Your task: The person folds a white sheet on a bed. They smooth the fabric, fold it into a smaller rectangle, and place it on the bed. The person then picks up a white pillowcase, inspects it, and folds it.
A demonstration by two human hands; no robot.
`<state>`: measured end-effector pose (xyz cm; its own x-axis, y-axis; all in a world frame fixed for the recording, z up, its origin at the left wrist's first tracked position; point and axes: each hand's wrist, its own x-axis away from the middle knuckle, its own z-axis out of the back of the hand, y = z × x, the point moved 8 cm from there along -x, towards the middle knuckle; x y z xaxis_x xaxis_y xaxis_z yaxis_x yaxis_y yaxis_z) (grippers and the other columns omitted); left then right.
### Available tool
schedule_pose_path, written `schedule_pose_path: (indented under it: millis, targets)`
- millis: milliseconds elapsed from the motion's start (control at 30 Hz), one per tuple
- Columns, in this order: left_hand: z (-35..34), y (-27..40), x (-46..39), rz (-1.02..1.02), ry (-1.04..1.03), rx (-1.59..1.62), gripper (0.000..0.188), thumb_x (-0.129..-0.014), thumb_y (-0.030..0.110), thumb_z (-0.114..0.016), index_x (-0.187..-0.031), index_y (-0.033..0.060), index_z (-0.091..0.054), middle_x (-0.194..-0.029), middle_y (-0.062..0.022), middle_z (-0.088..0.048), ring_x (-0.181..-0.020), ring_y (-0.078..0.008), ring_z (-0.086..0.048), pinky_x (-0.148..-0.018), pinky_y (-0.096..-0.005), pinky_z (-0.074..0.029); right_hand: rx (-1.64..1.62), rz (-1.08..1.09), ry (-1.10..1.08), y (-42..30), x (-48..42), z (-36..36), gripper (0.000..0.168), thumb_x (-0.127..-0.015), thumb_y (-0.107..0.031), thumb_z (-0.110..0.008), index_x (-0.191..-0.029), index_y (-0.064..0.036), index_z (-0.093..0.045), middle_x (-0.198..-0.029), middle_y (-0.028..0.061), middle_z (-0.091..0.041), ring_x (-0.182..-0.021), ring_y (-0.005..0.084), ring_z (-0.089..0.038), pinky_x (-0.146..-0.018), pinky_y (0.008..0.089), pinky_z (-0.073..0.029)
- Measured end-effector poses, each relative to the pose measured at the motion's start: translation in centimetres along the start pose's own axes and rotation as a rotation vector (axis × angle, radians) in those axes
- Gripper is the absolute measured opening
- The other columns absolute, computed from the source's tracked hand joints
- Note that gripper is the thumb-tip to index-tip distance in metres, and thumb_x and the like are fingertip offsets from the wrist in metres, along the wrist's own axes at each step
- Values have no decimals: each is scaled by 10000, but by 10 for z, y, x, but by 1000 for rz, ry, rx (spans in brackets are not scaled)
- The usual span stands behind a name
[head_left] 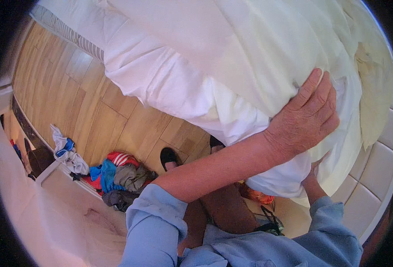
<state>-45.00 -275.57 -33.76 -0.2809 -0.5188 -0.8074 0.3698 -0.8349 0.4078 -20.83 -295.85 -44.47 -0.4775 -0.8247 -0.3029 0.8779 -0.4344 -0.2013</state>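
A large white sheet (183, 86) with a cream layer (270, 43) over it lies rumpled on a bed. My left hand (306, 111) reaches across to the right, its back up, with the bent fingers gripping a fold of the white and cream cloth. Lower right, my right hand (318, 163) is mostly hidden in the hanging cloth; only its wrist side shows, and its grip cannot be seen. A yellowish piece of cloth (371, 100) hangs at the far right of the bedding.
A padded white tiled panel (368, 183) stands at the right. On the wood floor (116, 113) lie a pile of clothes (129, 175) and a grey-white garment (69, 153). A striped mattress side (73, 36) shows upper left. An orange item (258, 196) is beside my leg.
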Motion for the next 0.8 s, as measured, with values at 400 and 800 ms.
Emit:
schedule_pose_path:
  millis: [400, 800]
  targets:
    - [3, -1, 6, 31, -156, -14, 336, -623, 158, -663, -918, 89, -517, -1249, -110, -489, -1258, -313, -387, -1083, -548, -212, 89, 202, 66, -67, -34, 6, 510, -870, -117, -464, -1364, -37, -364, -1388, 152, -373, -1252, 326, -359, -1046, 456, -227]
    - [-4, 12, 5, 81, -320, -288, 438, -729, 165, -691, -1093, 70, -465, -1394, -125, -366, -1342, -353, -255, -1105, -527, -151, -86, 223, 208, -91, -38, 38, 433, -844, -206, -546, -1239, -44, -471, -1269, 143, -452, -1161, 314, -412, -993, 456, -280]
